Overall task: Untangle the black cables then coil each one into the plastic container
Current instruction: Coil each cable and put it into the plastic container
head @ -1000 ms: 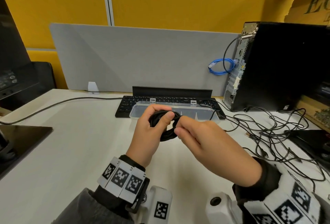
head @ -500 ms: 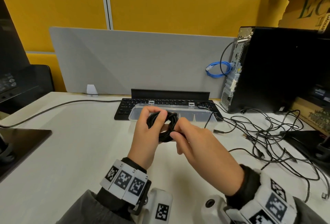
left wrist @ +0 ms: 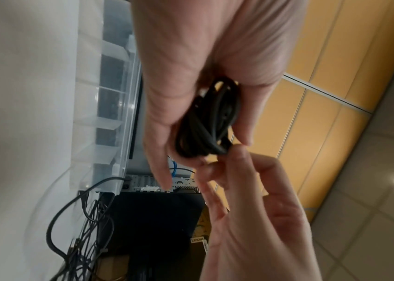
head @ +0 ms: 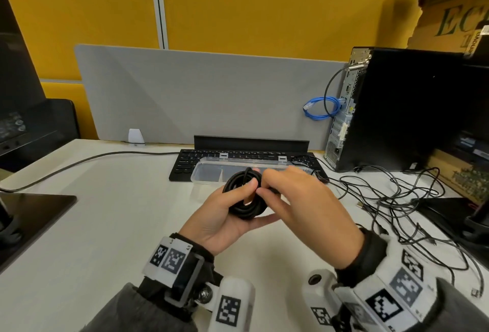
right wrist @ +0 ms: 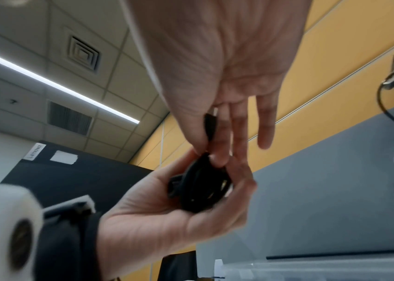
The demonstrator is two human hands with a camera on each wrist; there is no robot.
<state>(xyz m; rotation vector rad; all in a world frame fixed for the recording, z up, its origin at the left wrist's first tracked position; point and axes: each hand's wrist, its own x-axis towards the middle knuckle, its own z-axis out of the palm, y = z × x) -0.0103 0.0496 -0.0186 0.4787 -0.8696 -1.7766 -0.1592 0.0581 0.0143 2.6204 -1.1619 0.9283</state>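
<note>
Coiled black cable (head: 244, 200) sat gripped in the left hand (head: 219, 219) above mid-tabletop (head: 111, 215), right hand (head: 304, 215) pinching its end; plastic container (head: 209, 171) waited against the keyboard (head: 185, 162), yellow wall panels (head: 264, 6) behind.

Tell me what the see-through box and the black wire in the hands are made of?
The box looks like clear, slightly cloudy plastic: the keyboard shows through its thin walls. The wire seems coated in matte black rubber or soft plastic, since it bends into tight loops.
</note>
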